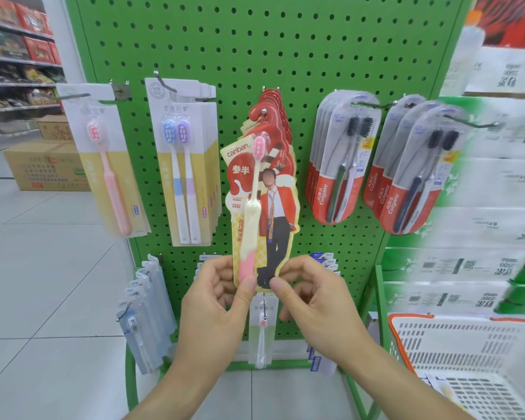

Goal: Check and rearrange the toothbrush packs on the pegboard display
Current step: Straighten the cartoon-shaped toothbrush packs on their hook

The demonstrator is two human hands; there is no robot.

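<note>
Head view puts the green pegboard (pixel 255 50) square in front of me, so I place everything against it. At its middle, I have both hands on the front canban toothbrush pack (pixel 262 207), the red and cream card with a pink-headed brush on it. My left hand (pixel 215 301) pinches the pack's lower left corner between thumb and curled fingers; my right hand (pixel 312 298) pinches the lower right edge the same way. The pack's top sits among the stack of red packs (pixel 281 122) hanging on the centre hook; I cannot tell whether its hole is on the hook.

Toward the pegboard's left side hang a single pink brush pack (pixel 109 165) and, just beside it, a stack of twin-brush packs (pixel 184 165). Toward its right side hang two stacks of Colgate packs (pixel 340 165) on separate hooks. Low on the pegboard, blue-grey packs (pixel 143 310) hang at the left, and one pale pack (pixel 262 331) hangs directly under my hands. Right of the pegboard's foot stands a white basket (pixel 467 344) with an orange rim.
</note>
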